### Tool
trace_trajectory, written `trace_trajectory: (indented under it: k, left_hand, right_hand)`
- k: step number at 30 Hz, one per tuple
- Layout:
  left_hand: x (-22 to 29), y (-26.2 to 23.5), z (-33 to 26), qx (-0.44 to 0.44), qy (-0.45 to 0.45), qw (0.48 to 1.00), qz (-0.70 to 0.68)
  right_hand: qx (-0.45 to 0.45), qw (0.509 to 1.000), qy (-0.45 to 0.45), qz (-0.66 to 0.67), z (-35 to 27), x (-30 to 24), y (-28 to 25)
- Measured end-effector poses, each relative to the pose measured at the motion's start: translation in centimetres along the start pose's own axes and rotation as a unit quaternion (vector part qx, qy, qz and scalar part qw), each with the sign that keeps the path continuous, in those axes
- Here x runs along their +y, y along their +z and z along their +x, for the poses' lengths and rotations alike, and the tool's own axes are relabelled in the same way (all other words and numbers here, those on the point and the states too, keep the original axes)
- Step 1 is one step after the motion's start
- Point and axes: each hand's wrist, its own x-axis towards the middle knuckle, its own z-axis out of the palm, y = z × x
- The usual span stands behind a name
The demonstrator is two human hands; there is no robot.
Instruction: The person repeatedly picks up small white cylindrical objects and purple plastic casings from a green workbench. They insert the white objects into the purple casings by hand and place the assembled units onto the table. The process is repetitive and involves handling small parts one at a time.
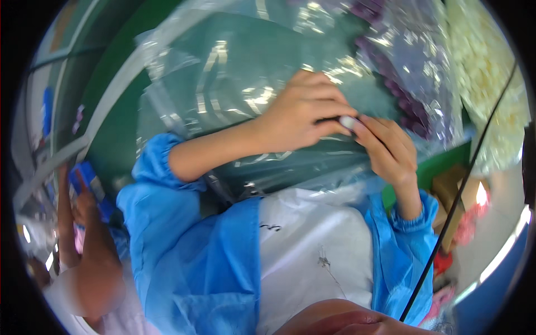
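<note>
My left hand (307,109) and my right hand (391,146) meet just above the work surface, fingertips almost touching. Between them is a small white rounded piece (347,121), mostly covered by the fingers; its kind is too small to make out. The right thumb and fingers pinch it from one side. The left fingers are closed at its other side, curled together with their tips partly hidden. Beneath both hands, clear plastic film (223,84) lies spread and wrinkled over the green surface. Blue elasticated sleeves are pushed up both forearms.
Purple scalloped pieces (410,109) lie under clear plastic beyond my right hand. At the far right are bagged cream petal-like pieces (483,67). A dark cable (474,151) crosses the right side. A cardboard box (449,192) sits low right. At left, a co-worker handles a blue object (89,181).
</note>
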Motion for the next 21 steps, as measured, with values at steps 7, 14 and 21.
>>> trace_trajectory:
  k: [7, 14, 21]
  left_hand:
    - [2.2, -11.3, 0.7, 0.163, -0.077, 0.974, 0.136]
    - [-13.9, -36.3, -9.8, 0.084, -0.239, 0.910, 0.327]
    - [-22.2, -40.5, -14.9, 0.175, -0.229, 0.833, 0.473]
  right_hand:
    - [0.154, 0.984, 0.086, -0.012, -3.1, 0.4, -5.9]
    - [0.141, 0.910, 0.257, -0.293, -1.1, 7.3, -11.5]
    - [0.031, 0.871, 0.254, -0.420, -1.3, 15.7, -11.0]
